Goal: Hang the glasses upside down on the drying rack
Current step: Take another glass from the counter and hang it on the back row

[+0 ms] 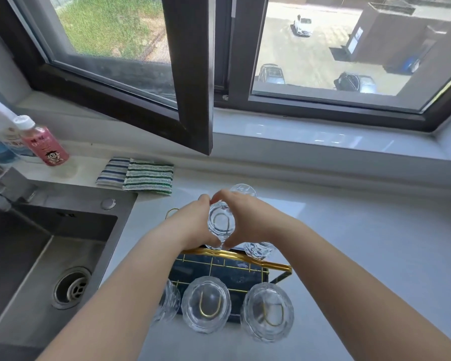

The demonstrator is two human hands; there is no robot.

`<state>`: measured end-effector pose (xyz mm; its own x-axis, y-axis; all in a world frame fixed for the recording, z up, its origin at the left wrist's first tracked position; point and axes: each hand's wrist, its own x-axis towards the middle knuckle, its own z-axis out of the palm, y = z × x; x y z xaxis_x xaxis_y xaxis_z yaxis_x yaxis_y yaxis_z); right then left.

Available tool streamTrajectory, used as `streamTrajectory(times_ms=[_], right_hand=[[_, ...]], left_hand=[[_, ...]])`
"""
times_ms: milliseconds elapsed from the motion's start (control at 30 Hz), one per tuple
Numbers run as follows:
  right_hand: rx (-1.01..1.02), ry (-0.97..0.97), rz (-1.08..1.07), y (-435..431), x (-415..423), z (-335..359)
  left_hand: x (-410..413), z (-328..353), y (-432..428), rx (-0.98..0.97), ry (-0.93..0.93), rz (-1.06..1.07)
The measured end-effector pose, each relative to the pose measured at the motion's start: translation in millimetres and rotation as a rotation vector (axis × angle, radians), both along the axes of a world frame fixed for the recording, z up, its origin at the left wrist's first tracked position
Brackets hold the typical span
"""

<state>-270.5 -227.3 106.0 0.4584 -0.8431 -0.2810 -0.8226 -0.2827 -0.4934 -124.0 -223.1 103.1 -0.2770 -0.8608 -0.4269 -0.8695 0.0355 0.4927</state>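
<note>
Both hands cup one clear ribbed drinking glass [220, 225] between them, the left hand [193, 225] on its left side and the right hand [248, 220] on its right, fingers wrapped around the wall. The glass is held upside down over the far row of the gold wire drying rack [235, 259] with its dark tray, which stands on the pale grey surface [362, 230]. Three more clear glasses [206, 304] hang inverted on the near hooks, another [258, 250] sits on the far right hook, and one further glass [242, 190] stands on the surface just beyond the hands. A steel sink [37, 256] lies to the left, striped cloths [136, 175] behind it.
</note>
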Motion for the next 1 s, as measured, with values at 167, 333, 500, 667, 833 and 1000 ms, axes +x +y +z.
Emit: streamTrajectory(times_ms=[167, 333, 500, 667, 833, 1000], right_hand=[[-0.017, 0.012, 0.002, 0.1, 1.7, -4.9], [-0.027, 0.021, 0.003, -1.0, 0.6, -6.8], [-0.008, -0.027, -0.012, -2.1, -4.3, -9.7], [0.115, -0.387, -0.172, -8.2, -34.1, 7.5], [0.039, -0.625, -0.471, -28.2, -78.5, -9.5], [0.117, -0.452, -0.512, -45.0, -85.4, -61.8]], left_hand=[[2.5, 0.0, -0.4, 0.017, 0.001, 0.002], [3.2, -1.3, 0.1, 0.027, 0.01, 0.002], [3.9, -4.5, -0.4, 0.025, 0.031, 0.017], [8.1, -8.7, -3.1, 0.047, 0.098, 0.039], [7.8, -7.2, -10.5, 0.078, 0.261, 0.093], [-9.3, -11.0, -29.0, 0.078, 0.369, 0.179]])
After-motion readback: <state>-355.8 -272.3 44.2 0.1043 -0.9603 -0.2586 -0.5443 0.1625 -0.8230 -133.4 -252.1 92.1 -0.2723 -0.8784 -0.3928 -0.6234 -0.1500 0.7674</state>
